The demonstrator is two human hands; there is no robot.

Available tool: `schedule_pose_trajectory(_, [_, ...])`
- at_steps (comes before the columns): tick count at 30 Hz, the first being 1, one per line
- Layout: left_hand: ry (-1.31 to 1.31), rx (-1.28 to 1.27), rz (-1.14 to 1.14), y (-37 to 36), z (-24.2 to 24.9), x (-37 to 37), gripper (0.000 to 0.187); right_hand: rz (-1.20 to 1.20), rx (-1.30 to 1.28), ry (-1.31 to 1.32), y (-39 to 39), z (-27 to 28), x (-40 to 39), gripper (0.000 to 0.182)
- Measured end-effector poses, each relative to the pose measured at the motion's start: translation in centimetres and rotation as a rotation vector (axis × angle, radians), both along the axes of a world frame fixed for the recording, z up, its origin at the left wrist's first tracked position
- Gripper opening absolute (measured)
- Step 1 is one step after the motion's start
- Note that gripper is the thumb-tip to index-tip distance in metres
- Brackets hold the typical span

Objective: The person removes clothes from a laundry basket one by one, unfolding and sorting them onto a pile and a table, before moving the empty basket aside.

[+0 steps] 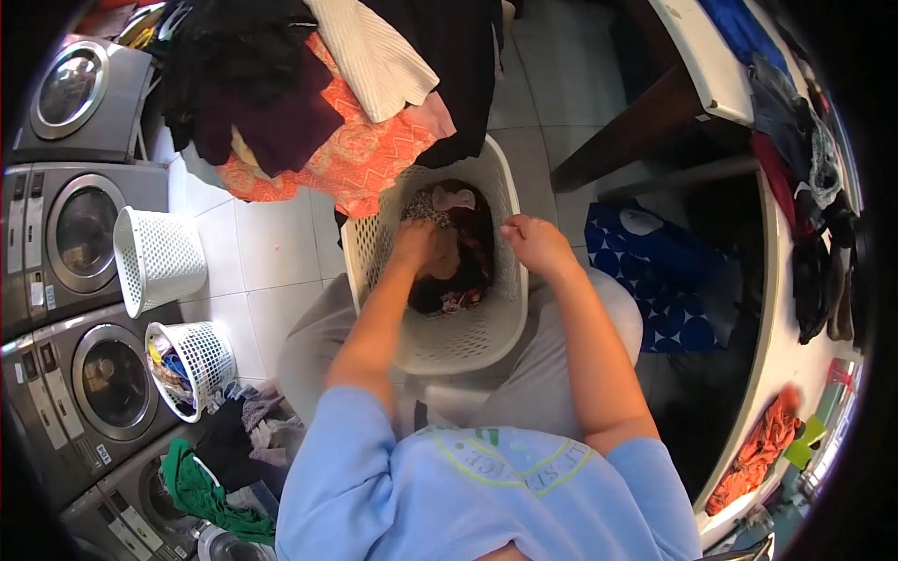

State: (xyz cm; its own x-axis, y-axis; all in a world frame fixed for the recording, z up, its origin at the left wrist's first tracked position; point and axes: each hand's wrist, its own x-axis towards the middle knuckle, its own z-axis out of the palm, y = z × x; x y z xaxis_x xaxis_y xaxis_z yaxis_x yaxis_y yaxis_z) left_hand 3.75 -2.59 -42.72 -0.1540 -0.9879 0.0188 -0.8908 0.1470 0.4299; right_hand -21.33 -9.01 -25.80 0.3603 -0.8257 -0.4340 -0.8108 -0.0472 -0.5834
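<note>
A white laundry basket [472,341] stands on the floor between my knees, with dark and patterned clothes [463,234] inside. My left hand [418,245] reaches down into the basket and closes on the clothes there. My right hand [533,241] hovers at the basket's right rim, fingers curled; whether it pinches any fabric I cannot tell. A heap of garments [318,103], orange, maroon, black and cream, hangs over the basket's far end.
Front-loading washers [79,234] line the left side. Two small white baskets [159,257] [192,365] lie beside them, with loose clothes [229,458] on the floor. A blue dotted bag [659,280] sits under the white table [776,309], which holds more clothes.
</note>
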Motion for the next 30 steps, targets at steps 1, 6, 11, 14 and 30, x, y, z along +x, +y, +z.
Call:
schedule_pose_trajectory(1, [-0.012, 0.156, 0.126, 1.0, -1.8, 0.1, 0.025, -0.013, 0.013, -0.007, 0.0, 0.0, 0.1, 0.034])
schedule_pose_trajectory(6, [0.221, 0.384, 0.665, 7.6, -10.2, -2.5, 0.045, -0.046, 0.006, -0.018, 0.2, -0.5, 0.0, 0.035])
schedule_pose_trajectory(11, [0.123, 0.901, 0.067, 8.6, -17.1, -5.2, 0.066, -0.036, 0.043, 0.016, -0.4, -0.2, 0.5, 0.035])
schedule_pose_trajectory(14, [0.557, 1.025, 0.322, 5.7, -8.2, -7.3, 0.057, -0.082, 0.072, -0.045, -0.8, -0.6, 0.2, 0.034])
schedule_pose_trajectory(30, [0.586, 0.419, 0.188, 3.4, 22.1, -6.5, 0.048, 0.077, 0.756, -0.585, 0.4, 5.2, 1.2, 0.082])
